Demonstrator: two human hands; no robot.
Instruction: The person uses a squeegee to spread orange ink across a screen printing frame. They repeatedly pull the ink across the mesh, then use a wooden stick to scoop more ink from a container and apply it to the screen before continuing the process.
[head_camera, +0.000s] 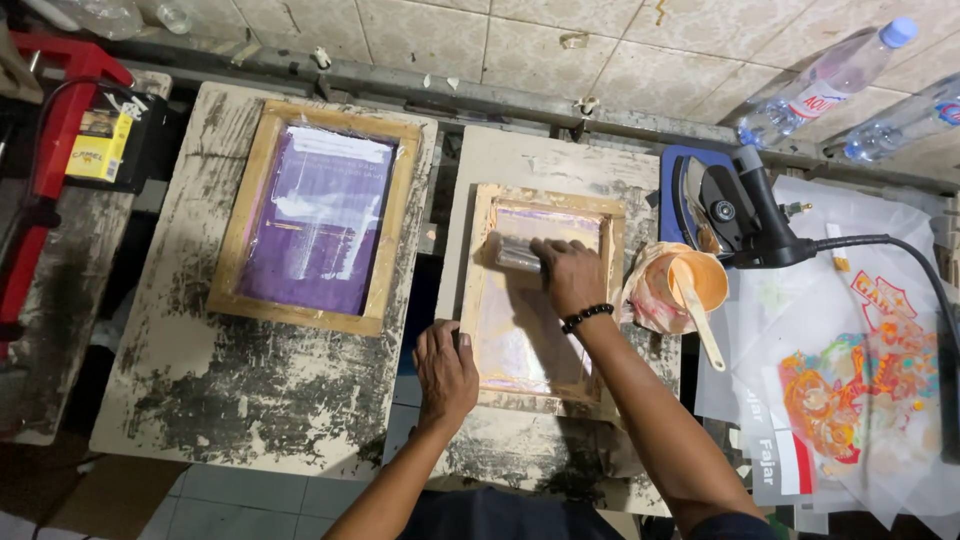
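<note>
A small wooden screen-printing frame (484, 250) with a pale pinkish mesh lies on the middle board (540, 155). My right hand (570, 275), with a black bead bracelet at the wrist, grips a squeegee (512, 253) pressed on the mesh near the frame's far left. My left hand (445, 370) lies flat, fingers spread, against the frame's near left edge.
A larger wooden frame with purple mesh (318, 215) rests on the left board (180, 370). An orange ink cup with a spatula (695, 285) stands right of the small frame. A black clothes iron (735, 205), printed transparent sheets (850, 380), plastic bottles (830, 75) and a red tool (55, 130) lie around.
</note>
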